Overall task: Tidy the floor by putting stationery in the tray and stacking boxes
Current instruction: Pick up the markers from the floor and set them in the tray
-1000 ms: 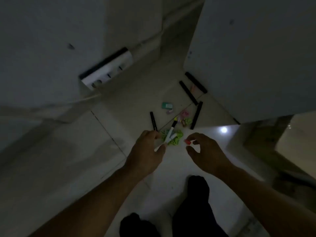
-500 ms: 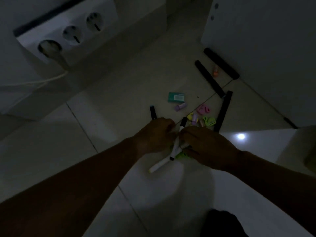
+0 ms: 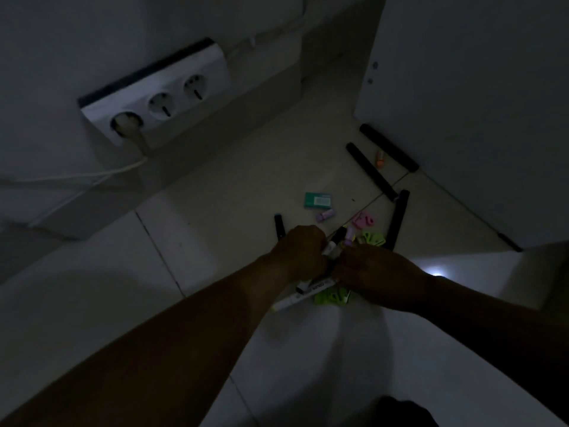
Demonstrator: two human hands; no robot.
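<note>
Markers (image 3: 303, 295) held by left hand (image 3: 300, 251), right hand (image 3: 378, 272), three black sticks (image 3: 369, 171)

- Both bare forearms come in from the bottom and meet in the middle, hands pretty much knuckle to knuckle.
- Left hand (image 3: 300, 252): fingers curled round a bunch of markers (image 3: 333, 245).
- Right hand (image 3: 377, 272): back up, fingers tucked under against the same bunch, can't tell if it's really gripping.

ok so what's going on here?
A person is gathering stationery off the floor in dim light. The left hand grips a bunch of markers; the right hand meets it at the bunch, its hold hidden. Black pens, a teal box and clips lie beyond. No tray in view.
</note>
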